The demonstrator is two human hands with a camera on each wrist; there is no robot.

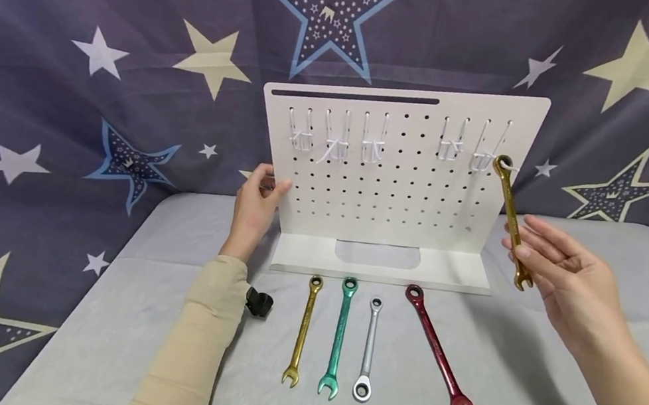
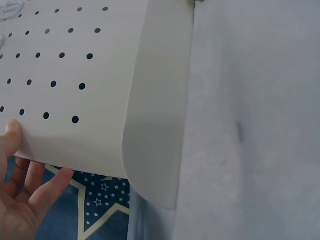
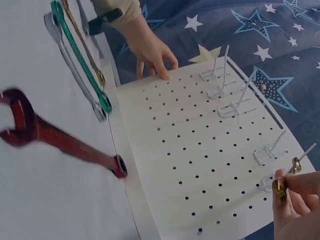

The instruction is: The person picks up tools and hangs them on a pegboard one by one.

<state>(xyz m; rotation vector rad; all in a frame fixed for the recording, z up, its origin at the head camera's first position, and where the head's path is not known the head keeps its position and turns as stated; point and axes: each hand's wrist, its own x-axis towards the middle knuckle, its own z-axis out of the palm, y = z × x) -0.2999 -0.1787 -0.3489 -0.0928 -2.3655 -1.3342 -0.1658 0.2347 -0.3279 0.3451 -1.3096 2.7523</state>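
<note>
A gold combination wrench (image 1: 510, 210) hangs tilted from the right hand (image 1: 579, 285), which pinches it near its open end between thumb and fingers. Its ring end meets the tip of the rightmost white hook (image 1: 482, 157), and the tip shows through the ring. At the left side of the white pegboard (image 1: 337, 194), the left hand (image 1: 255, 204) grips the edge. In the left wrist view its thumb lies on the front face and its fingers (image 2: 52, 190) go behind the board. The right wrist view shows the gold wrench (image 3: 280, 190) nearly end-on.
On the grey cloth before the board lie a smaller gold wrench (image 1: 303, 334), a green wrench (image 1: 339, 338), a silver wrench (image 1: 369, 348) and a red wrench (image 1: 437, 349). Several other white hooks (image 1: 373, 148) project from the board. A star-patterned curtain (image 1: 152, 76) hangs behind.
</note>
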